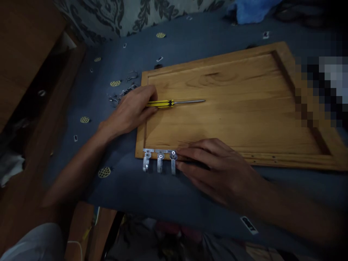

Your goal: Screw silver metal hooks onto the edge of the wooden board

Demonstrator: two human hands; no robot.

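My left hand (133, 108) is closed around the yellow-and-black handle of a screwdriver (163, 103). The shaft points right across a framed wooden board (223, 108). Along the board's near left edge sit three silver metal hooks (160, 159), side by side, with screw heads showing in them and their curved ends over the edge. My right hand (223, 170) has its fingertips against the rightmost hook, above and below the board's edge. What lies under its palm is hidden. Beyond my left wrist is a small heap of loose metal hooks (127, 90), partly covered by the hand.
A dark blue patterned cloth (108, 195) lies under the board. Patterned fabric (163, 11) rises behind, with a bright blue cloth (250, 11) at the back right. Brown wooden furniture (27, 47) stands at the left. Small holes run along the board's near edge.
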